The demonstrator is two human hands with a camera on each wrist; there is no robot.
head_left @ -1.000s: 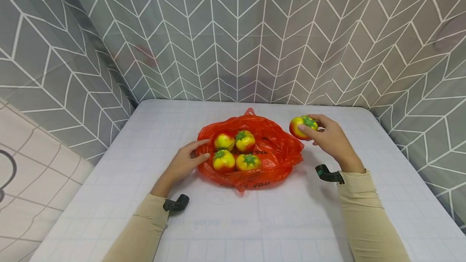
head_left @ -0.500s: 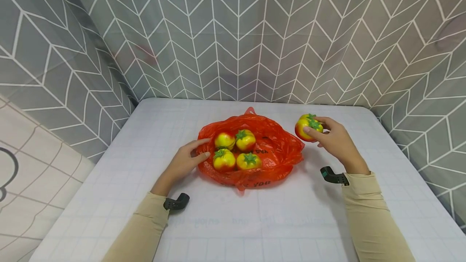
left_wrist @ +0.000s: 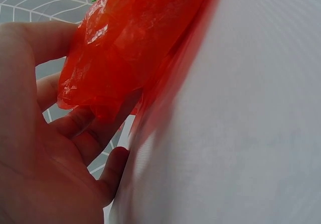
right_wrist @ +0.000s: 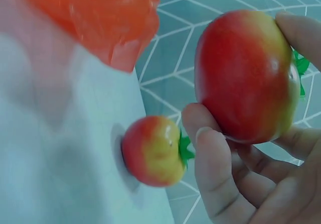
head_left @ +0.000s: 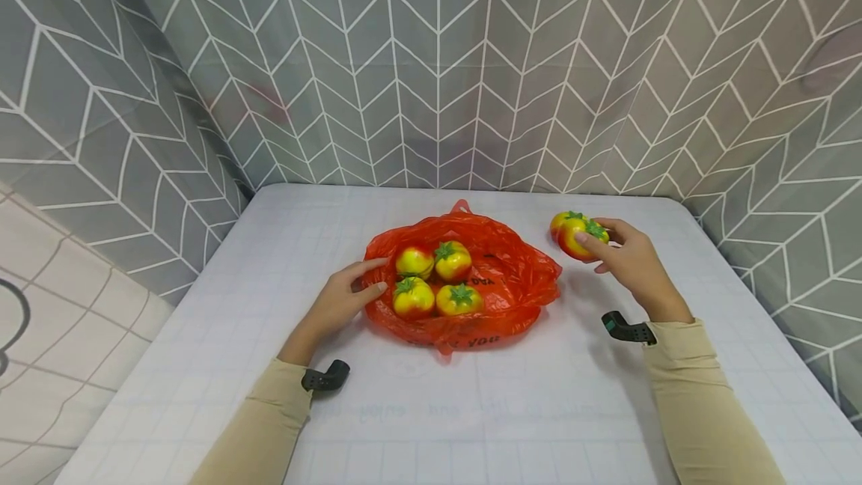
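Note:
A red plastic bag (head_left: 512, 275) lies spread wide on the white table, with several red-and-yellow tomatoes (head_left: 414, 298) with green tops inside its left half. At the bag's left rim is my left hand (head_left: 337, 302); thumb and fingers hold the thin plastic edge (left_wrist: 115, 58), some fingertips hidden behind it. Right of the bag, my right hand (head_left: 622, 260) grips one tomato (right_wrist: 246, 78) between thumb and fingers, above the table. Another tomato (right_wrist: 155, 151) rests on the table just behind the held one, partly covered by it in the head view.
The white table (head_left: 431, 425) reaches to a grey patterned curtain (head_left: 438, 81) at the back and sides. Black wrist cameras (head_left: 326, 376) are strapped to both wrists. A white tiled surface (head_left: 67, 320) shows at far left.
My right hand has moved right, away from the bag, with the tomato in it. The tomato behind has come into view. The left hand and bag look the same.

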